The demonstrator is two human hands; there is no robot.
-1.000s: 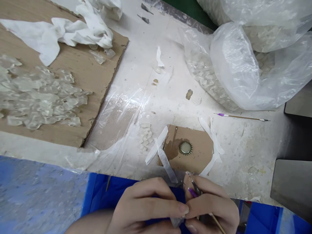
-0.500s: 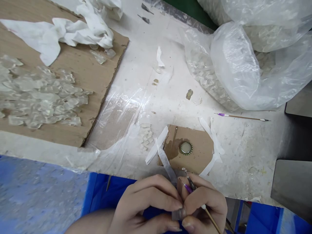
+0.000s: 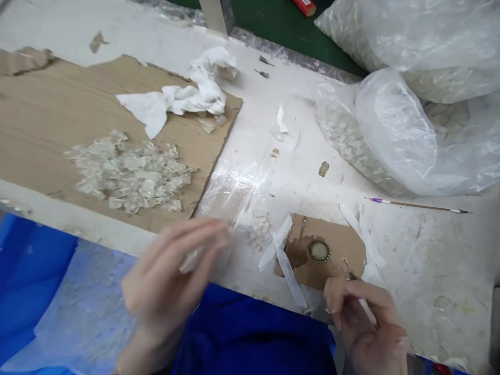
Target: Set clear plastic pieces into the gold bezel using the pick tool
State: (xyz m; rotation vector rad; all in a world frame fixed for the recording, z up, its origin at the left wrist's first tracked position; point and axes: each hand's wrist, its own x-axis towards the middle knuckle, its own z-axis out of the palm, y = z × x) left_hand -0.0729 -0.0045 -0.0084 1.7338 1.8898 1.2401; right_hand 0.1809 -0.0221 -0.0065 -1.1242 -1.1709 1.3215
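My left hand (image 3: pixel 177 271) is smeared by motion, raised over the table's front edge near the cardboard. A pale, translucent piece (image 3: pixel 191 260) shows between its curled fingers. My right hand (image 3: pixel 365 317) is closed around a thin needle-tipped stick (image 3: pixel 367 311) with a dark tip and a white band; whether a second stick is there I cannot tell. Its tip is above a small cardboard pad (image 3: pixel 344 239) bearing a round metal cap (image 3: pixel 320 251) with a toothed rim. To the left, a pile of clear plastic-like pieces (image 3: pixel 136 172) lies on a large cardboard sheet (image 3: pixel 42 125).
Small whitish blocks (image 3: pixel 260 226) sit left of the pad, beside white tape strips (image 3: pixel 291 281). Another needle-tipped stick (image 3: pixel 417 205) lies to the right. Filled clear bags (image 3: pixel 394 130) stand at the back right. A white cloth (image 3: pixel 152 109) rests on the cardboard sheet.
My hands have come apart from around the small clear piece. The left has swung left toward the pile; the right has moved right beside the pad. The view has shifted left.
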